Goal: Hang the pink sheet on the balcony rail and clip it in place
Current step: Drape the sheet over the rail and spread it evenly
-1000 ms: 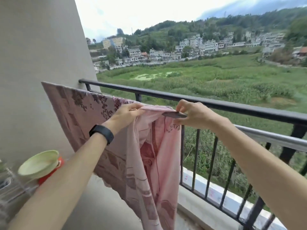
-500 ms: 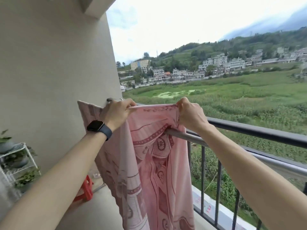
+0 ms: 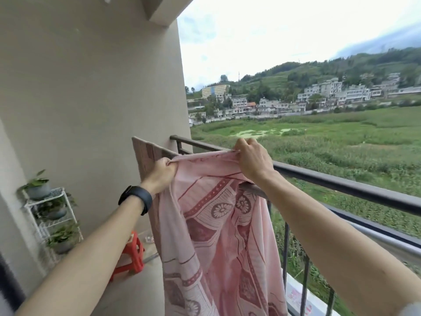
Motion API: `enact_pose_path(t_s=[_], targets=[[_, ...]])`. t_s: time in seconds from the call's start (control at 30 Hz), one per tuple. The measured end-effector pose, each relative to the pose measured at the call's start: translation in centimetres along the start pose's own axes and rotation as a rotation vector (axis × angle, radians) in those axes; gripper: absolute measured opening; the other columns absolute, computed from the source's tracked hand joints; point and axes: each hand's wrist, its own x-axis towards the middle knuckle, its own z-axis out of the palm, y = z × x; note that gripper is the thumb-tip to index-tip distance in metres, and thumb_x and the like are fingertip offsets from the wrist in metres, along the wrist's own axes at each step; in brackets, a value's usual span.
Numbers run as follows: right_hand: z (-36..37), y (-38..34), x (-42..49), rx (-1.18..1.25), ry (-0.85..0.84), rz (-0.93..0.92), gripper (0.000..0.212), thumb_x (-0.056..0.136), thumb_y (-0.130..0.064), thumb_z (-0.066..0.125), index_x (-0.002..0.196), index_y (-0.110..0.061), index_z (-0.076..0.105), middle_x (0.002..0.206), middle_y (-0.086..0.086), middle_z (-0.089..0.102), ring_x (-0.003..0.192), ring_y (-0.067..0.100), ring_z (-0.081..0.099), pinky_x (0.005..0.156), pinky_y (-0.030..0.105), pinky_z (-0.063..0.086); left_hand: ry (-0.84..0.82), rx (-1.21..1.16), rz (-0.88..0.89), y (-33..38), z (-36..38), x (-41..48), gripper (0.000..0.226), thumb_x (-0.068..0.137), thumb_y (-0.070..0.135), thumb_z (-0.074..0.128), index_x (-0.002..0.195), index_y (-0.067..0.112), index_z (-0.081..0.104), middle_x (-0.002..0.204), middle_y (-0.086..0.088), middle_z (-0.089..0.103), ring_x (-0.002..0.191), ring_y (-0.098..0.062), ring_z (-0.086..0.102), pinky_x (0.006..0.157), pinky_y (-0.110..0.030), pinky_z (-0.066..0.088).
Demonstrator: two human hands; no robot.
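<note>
One beige wall (image 3: pixel 79 87) closes the left side of a balcony, and a dark metal balcony rail (image 3: pixel 341 185) runs from it toward the lower right, with fields and hillside houses beyond. The pink sheet (image 3: pixel 216 236), patterned with darker red flowers and bands, hangs in front of the rail. Its top hem is pulled taut and nearly level between both hands, and its length falls straight down out of view, hiding the uprights behind it. A further part of it lies flat against the rail near the wall. The left hand (image 3: pixel 163 173) has its fingers curled tight round a bunched piece of hem. The right hand (image 3: pixel 252 160), slightly higher, pinches the hem just above the rail. By the wall stand a white wire rack (image 3: pixel 54 215) of potted plants, a red plastic stool (image 3: pixel 132 256) and, on the left wrist, a black watch (image 3: pixel 136 199).
</note>
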Motion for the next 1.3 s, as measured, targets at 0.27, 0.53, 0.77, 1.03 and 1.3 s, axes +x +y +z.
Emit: enact_pose_path(t_s=[0.27, 0.53, 0.77, 1.03, 1.3], targets=[[12.0, 0.1, 12.0, -0.117, -0.211, 0.455, 0.017, 0.096, -0.015, 0.05, 0.096, -0.008, 0.065, 0.109, 0.014, 0.067, 0.101, 0.032, 0.065, 0.085, 0.039, 0.055, -0.035, 0.693, 0.394, -9.2, 1.4, 14.1, 0.053, 0.077, 0.069, 0.063, 0.093, 0.023, 0.041, 0.098, -0.004, 0.06, 0.086, -0.031, 0.064, 0.069, -0.038, 0.052], [21.0, -0.9, 24.4, 0.255, -0.096, 0.45, 0.029, 0.104, -0.015, 0.036, 0.124, -0.003, 0.054, 0.119, 0.02, 0.064, 0.105, 0.034, 0.06, 0.09, 0.036, 0.048, 0.289, 0.703, 0.486, -12.2, -0.1, 30.2, 0.017, 0.099, 0.024, 0.048, 0.11, 0.016, 0.057, 0.085, -0.011, 0.06, 0.085, -0.038, 0.066, 0.061, -0.037, 0.045], [26.8, -2.9, 30.7, 0.262, -0.101, 0.309, 0.031, 0.105, -0.019, 0.038, 0.121, -0.005, 0.059, 0.121, 0.018, 0.065, 0.103, 0.031, 0.06, 0.093, 0.039, 0.05, 0.297, 0.653, 0.378, -17.7, -0.9, 37.9, 0.017, 0.094, 0.02, 0.051, 0.104, 0.024, 0.064, 0.084, -0.014, 0.066, 0.078, -0.036, 0.064, 0.059, -0.034, 0.042], [29.4, -2.1, 40.4, 0.242, -0.045, 0.226, 0.039, 0.101, -0.029, 0.044, 0.133, -0.01, 0.056, 0.126, 0.014, 0.064, 0.112, 0.03, 0.059, 0.097, 0.036, 0.048, 0.391, 0.636, 0.268, -17.9, 0.4, 48.8, 0.016, 0.093, 0.019, 0.052, 0.102, 0.03, 0.06, 0.086, -0.009, 0.059, 0.074, -0.039, 0.064, 0.057, -0.034, 0.04], [31.3, -2.8, 47.1, 0.252, -0.074, 0.186, 0.048, 0.101, -0.035, 0.041, 0.143, -0.011, 0.047, 0.137, 0.015, 0.058, 0.123, 0.031, 0.054, 0.104, 0.038, 0.042, 0.467, 0.549, 0.168, -17.1, 0.4, 55.6, 0.015, 0.095, 0.017, 0.05, 0.103, 0.025, 0.061, 0.092, -0.014, 0.061, 0.076, -0.038, 0.061, 0.061, -0.036, 0.04]])
